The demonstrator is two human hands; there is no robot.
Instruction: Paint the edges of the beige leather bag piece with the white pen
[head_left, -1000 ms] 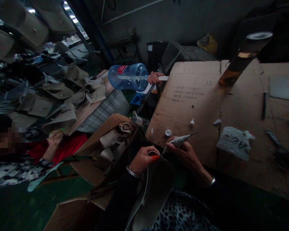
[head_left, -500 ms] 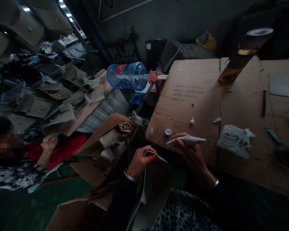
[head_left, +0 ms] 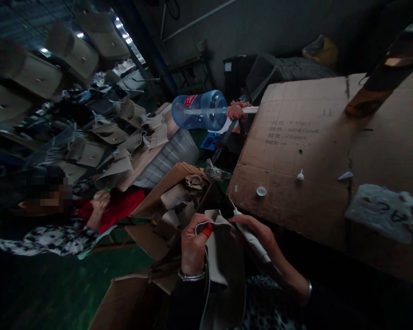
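Observation:
My left hand (head_left: 192,245) is closed on the top edge of a grey leather piece (head_left: 223,261) that lies over my lap, its thumb with an orange cover pressed on the edge. My right hand (head_left: 258,238) grips a white glue tube (head_left: 251,238), its nozzle pointing up and left at the leather's edge. Both hands sit just in front of the cardboard-covered table (head_left: 330,151).
A small white cap (head_left: 260,191), a nozzle tip (head_left: 300,175) and a white printed bag (head_left: 382,211) lie on the cardboard. An open box of leather scraps (head_left: 179,197) stands left of my hands. A blue water bottle (head_left: 199,110) lies beyond. A seated person (head_left: 72,220) is at left.
My right hand has swung the glue tube from pointing right over the cardboard down to the leather's edge. My left hand turned the leather upward. The view shifted right and down.

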